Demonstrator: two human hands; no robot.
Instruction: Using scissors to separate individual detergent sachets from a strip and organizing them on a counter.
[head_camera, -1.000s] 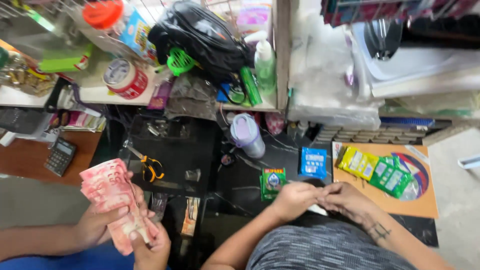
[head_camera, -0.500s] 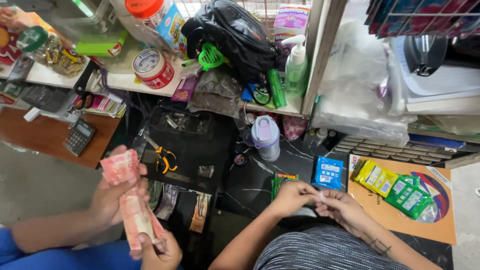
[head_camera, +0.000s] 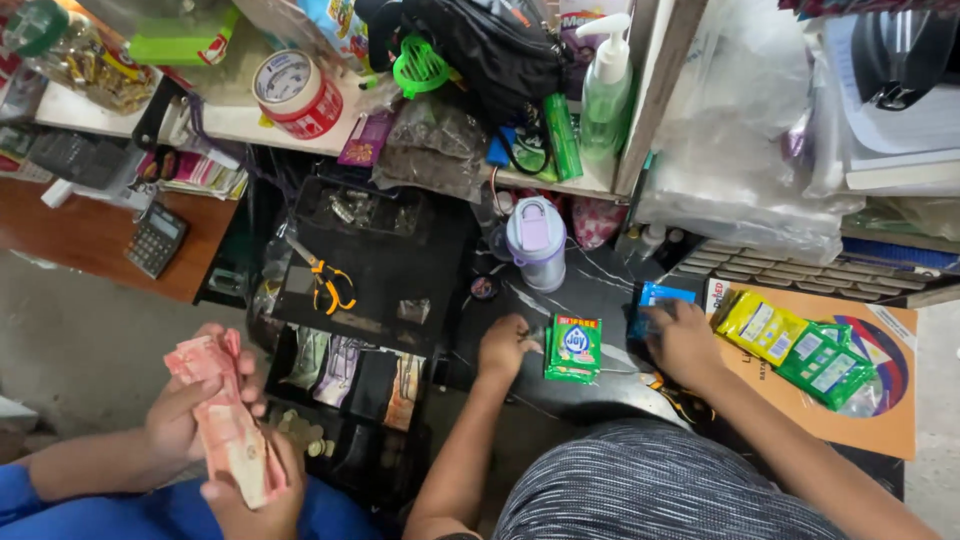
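**Green sachets between two hands, blue pack under the right**

At far left a co-worker's hands (head_camera: 215, 430) grip a wad of pink notes (head_camera: 228, 425) beside the open cash drawer (head_camera: 350, 385); orange scissors (head_camera: 330, 285) lie above; the left hand (head_camera: 505, 347) rests on the black desk (head_camera: 590, 290), fingers curled, touching the left edge of the green sachets (head_camera: 574, 349), whether pinching them I cannot tell; the sachets lie just right of it, long axis running away from the person; the right hand (head_camera: 682, 340) presses spread fingers on a blue pack (head_camera: 660, 297), gripping nothing visibly; the left hand is nearer the sachets; right again, yellow sachets (head_camera: 760, 327) and more green ones (head_camera: 828, 365) lie on an orange board (head_camera: 890, 425).
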